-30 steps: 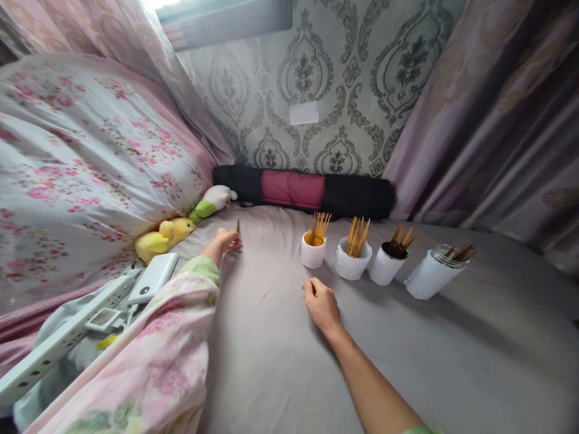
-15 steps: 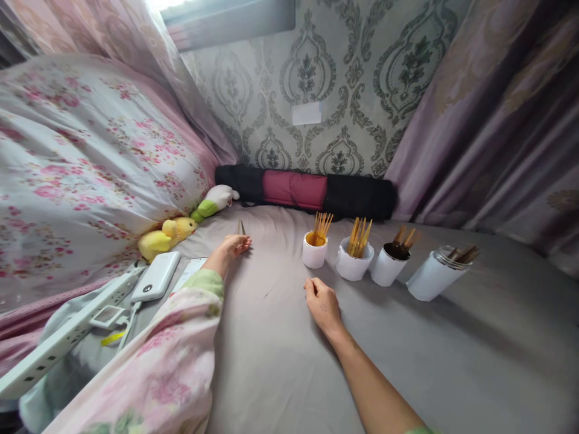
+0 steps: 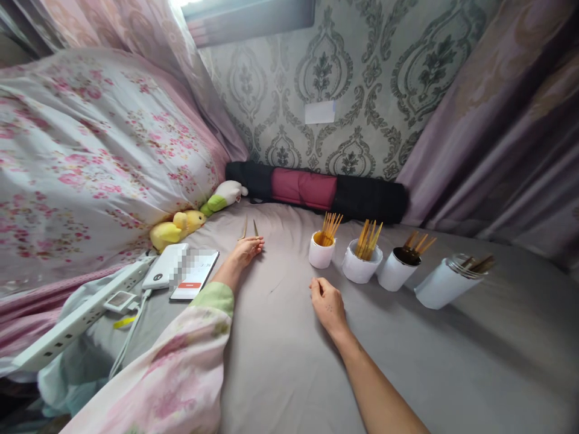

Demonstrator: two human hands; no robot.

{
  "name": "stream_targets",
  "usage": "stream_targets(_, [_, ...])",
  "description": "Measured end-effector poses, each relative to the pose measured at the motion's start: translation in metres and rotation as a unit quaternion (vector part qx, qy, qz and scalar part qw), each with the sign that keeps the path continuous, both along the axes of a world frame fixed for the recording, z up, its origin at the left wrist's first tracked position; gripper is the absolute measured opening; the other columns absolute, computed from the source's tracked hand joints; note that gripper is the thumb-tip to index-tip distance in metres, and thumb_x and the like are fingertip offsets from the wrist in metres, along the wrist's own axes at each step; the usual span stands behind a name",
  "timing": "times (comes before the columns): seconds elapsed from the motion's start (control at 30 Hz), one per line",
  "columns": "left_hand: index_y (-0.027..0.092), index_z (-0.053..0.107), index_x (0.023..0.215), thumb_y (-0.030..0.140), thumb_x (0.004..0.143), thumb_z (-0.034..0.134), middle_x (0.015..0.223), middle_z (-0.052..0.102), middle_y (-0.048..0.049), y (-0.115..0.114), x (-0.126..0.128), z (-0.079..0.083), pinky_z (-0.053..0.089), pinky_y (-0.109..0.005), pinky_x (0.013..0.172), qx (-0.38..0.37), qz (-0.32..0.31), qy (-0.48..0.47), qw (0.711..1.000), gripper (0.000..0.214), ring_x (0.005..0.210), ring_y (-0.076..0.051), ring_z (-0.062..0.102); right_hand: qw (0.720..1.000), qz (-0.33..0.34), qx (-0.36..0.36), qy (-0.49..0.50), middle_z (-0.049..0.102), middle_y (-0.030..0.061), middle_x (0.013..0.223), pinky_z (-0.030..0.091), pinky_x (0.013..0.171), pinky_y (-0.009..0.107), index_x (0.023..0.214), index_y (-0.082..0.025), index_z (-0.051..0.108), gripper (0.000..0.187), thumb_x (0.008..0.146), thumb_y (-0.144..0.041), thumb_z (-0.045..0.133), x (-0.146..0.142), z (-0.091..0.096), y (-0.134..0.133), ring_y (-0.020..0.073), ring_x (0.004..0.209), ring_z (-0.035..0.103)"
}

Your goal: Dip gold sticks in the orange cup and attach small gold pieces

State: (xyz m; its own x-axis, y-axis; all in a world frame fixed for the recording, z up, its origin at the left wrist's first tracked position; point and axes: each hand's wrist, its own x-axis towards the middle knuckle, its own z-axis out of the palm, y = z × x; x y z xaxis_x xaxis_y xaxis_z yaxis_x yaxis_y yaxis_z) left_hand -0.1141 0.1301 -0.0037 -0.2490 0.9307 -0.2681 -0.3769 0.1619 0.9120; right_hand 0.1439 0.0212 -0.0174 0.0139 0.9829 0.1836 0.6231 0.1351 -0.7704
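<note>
My left hand (image 3: 245, 251) reaches out over the grey sheet (image 3: 280, 355) and pinches two thin wooden sticks (image 3: 249, 229) that point upward. My right hand (image 3: 327, 301) rests on the sheet with fingers loosely curled, just in front of a row of white cups. The leftmost cup (image 3: 321, 250) and the second cup (image 3: 360, 263) hold light yellow sticks. A third cup (image 3: 396, 269) holds darker brown sticks. The tilted fourth cup (image 3: 442, 282) at the right holds dark sticks too.
A phone (image 3: 195, 274), a white power bank (image 3: 164, 274) and a white power strip (image 3: 72, 325) lie at the left beside a floral quilt (image 3: 90, 157). Yellow plush toys (image 3: 176, 228) and a black and red roll (image 3: 316, 191) lie by the wall. Curtains hang at the right.
My left hand has swung rightward away from the plush toy, turning palm up with the sticks; the phone beside it has come into view. My right hand has stayed in place.
</note>
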Motion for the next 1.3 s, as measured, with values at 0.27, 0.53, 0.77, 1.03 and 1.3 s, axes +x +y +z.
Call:
stream_targets(0.27, [0.008, 0.063, 0.082, 0.002, 0.067, 0.061, 0.071, 0.063, -0.0067, -0.026, 0.024, -0.002, 0.045, -0.016, 0.05, 0.024, -0.012, -0.028, 0.999, 0.015, 0.054, -0.007, 0.057, 1.0, -0.004, -0.007, -0.007, 0.063, 0.0014, 0.065, 0.031, 0.054, 0.023, 0.072, -0.022, 0.058, 0.035, 0.087, -0.042, 0.033, 0.0, 0.0, 0.0, 0.0131, 0.054, 0.051])
stream_targets(0.53, [0.008, 0.065, 0.083, 0.005, 0.066, 0.065, 0.073, 0.064, -0.0073, -0.05, 0.05, 0.001, 0.045, -0.017, 0.051, 0.033, -0.023, -0.049, 0.998, 0.017, 0.056, -0.007, 0.056, 1.0, -0.004, -0.011, 0.002, 0.064, 0.0029, 0.066, 0.032, 0.054, 0.023, 0.074, -0.021, 0.059, 0.037, 0.087, -0.043, 0.032, 0.0, -0.001, -0.001, 0.0133, 0.054, 0.051])
stream_targets(0.77, [0.008, 0.066, 0.085, 0.009, 0.066, 0.066, 0.078, 0.065, -0.0089, -0.074, 0.072, 0.005, 0.045, -0.018, 0.052, 0.042, -0.05, -0.065, 0.996, 0.019, 0.058, -0.007, 0.055, 1.0, -0.002, -0.011, 0.014, 0.065, 0.0028, 0.068, 0.034, 0.054, 0.022, 0.075, -0.02, 0.06, 0.037, 0.087, -0.043, 0.033, 0.001, -0.002, 0.001, 0.0129, 0.055, 0.052])
stream_targets(1.03, [0.01, 0.065, 0.086, 0.015, 0.066, 0.069, 0.078, 0.065, -0.0074, -0.098, 0.095, 0.008, 0.042, -0.019, 0.053, 0.034, -0.076, -0.067, 0.994, 0.022, 0.058, -0.007, 0.054, 0.999, 0.005, -0.003, 0.039, 0.065, 0.004, 0.068, 0.036, 0.052, 0.022, 0.077, -0.019, 0.062, 0.041, 0.086, -0.045, 0.032, 0.001, -0.003, 0.002, 0.0133, 0.056, 0.054])
stream_targets(1.3, [0.01, 0.066, 0.089, 0.023, 0.064, 0.072, 0.078, 0.065, -0.0072, -0.112, 0.111, 0.003, 0.041, -0.02, 0.054, 0.046, -0.102, -0.06, 0.992, 0.029, 0.059, -0.007, 0.054, 0.998, 0.011, -0.009, 0.061, 0.062, 0.003, 0.061, 0.038, 0.053, 0.022, 0.076, -0.019, 0.061, 0.04, 0.086, -0.046, 0.033, 0.002, -0.002, 0.004, 0.014, 0.055, 0.055])
